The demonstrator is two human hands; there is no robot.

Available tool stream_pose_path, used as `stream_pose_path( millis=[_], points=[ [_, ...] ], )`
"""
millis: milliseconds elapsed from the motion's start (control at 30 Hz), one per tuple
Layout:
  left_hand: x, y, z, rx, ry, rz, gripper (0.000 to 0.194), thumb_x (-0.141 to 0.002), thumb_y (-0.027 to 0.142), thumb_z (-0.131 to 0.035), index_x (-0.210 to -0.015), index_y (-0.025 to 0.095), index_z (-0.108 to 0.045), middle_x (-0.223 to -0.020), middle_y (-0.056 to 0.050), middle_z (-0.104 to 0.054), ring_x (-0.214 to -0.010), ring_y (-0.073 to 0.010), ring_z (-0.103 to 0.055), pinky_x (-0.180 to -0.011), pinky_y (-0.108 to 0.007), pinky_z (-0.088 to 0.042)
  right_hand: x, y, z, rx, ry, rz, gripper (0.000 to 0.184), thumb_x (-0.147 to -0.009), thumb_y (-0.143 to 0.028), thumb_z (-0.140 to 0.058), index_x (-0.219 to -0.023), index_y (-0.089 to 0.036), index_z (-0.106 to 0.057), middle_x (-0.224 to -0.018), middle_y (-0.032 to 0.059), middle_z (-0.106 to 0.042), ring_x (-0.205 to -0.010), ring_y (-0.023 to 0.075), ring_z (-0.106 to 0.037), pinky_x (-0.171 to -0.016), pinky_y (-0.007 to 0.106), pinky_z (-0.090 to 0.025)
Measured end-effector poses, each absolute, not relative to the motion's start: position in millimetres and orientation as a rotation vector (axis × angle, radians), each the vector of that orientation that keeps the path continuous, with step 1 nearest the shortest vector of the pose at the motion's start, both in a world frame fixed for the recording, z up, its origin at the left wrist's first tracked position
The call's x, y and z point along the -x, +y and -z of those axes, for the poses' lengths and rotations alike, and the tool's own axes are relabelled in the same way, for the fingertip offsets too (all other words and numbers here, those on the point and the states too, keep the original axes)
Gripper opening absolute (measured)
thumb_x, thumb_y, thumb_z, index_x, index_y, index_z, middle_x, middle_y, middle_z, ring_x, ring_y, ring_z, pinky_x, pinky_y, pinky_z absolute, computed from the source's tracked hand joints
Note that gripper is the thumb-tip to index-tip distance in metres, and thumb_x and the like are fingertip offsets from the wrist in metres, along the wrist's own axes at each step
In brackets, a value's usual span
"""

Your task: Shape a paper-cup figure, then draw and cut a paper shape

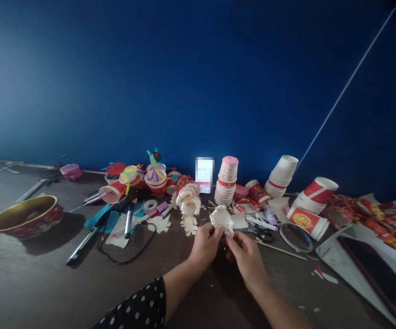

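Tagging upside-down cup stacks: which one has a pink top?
The ribbed paper-cup stack near centre, leftmost of three; the white cup stack and red-and-white cup stack farther right have white tops.

"Where could a hand pass?"
"Along the near-left tabletop [47, 292], this side of the black cord loop [125, 263]."
"And beyond the notched paper cutout [222, 219]?"
"Stacked paper cups [227, 172] block the way."
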State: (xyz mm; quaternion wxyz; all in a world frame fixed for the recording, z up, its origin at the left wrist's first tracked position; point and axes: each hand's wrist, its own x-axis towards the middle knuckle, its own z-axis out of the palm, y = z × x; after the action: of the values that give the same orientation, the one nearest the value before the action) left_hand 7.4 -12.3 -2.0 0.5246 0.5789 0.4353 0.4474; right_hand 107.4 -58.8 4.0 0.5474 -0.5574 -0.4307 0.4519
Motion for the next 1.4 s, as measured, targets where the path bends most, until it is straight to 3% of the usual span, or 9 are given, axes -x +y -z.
stream_pose_path(
  millis=[367,667,900,1167,1400],
  points=[
    [-9,-9,9,-1.398,1.141,-1.090,0.016,-0.067,0.026,-0.047,-0.055,0.015,-0.047,-0.043,0.005,-0.042,-0.040,-0.0068,-0.035,-0.039,-0.018,-0.025,-107,-59,1,1.364,-1.091,-1.045,0.028,-0.071,-0.042,-0.053,-0.064,-0.015,-0.053,-0.047,-0.0042,-0.048,-0.042,0.0093,-0.043,-0.039,0.019,-0.033],
    [-10,-9,16,-1.331,1.085,-1.101,0.025,-0.069,0.037,-0.051,-0.061,0.014,-0.049,-0.047,0.004,-0.044,-0.043,-0.0068,-0.037,-0.040,-0.018,-0.027,-107,-57,-2,1.342,-1.026,-1.078,0.031,-0.067,-0.046,-0.057,-0.064,-0.015,-0.054,-0.051,-0.0030,-0.053,-0.042,0.0092,-0.045,-0.040,0.020,-0.034],
    [-12,-11,8,-1.264,0.914,-1.048,0.021,-0.067,0.034,-0.054,-0.066,0.013,-0.051,-0.048,0.004,-0.046,-0.041,-0.0062,-0.038,-0.039,-0.018,-0.029,-109,-55,0,1.311,-1.001,-1.080,0.038,-0.068,-0.052,-0.053,-0.064,-0.015,-0.056,-0.052,-0.0003,-0.058,-0.040,0.0095,-0.045,-0.039,0.021,-0.033],
    [-11,-9,8,-1.303,1.051,-1.081,0.025,-0.068,0.031,-0.051,-0.050,0.015,-0.043,-0.039,0.005,-0.041,-0.035,-0.0049,-0.034,-0.035,-0.017,-0.023,-108,-56,0,1.325,-1.012,-1.122,0.024,-0.069,-0.038,-0.056,-0.066,-0.014,-0.055,-0.051,-0.0026,-0.054,-0.041,0.0088,-0.044,-0.039,0.019,-0.034],
    [-10,-7,9,-1.281,1.078,-1.113,0.025,-0.068,0.029,-0.049,-0.048,0.017,-0.040,-0.036,0.006,-0.038,-0.034,-0.0046,-0.032,-0.036,-0.017,-0.022,-107,-56,0,1.317,-0.983,-1.146,0.015,-0.067,-0.028,-0.056,-0.076,-0.015,-0.056,-0.058,-0.0028,-0.057,-0.041,0.0076,-0.045,-0.039,0.018,-0.037]
  ],
)
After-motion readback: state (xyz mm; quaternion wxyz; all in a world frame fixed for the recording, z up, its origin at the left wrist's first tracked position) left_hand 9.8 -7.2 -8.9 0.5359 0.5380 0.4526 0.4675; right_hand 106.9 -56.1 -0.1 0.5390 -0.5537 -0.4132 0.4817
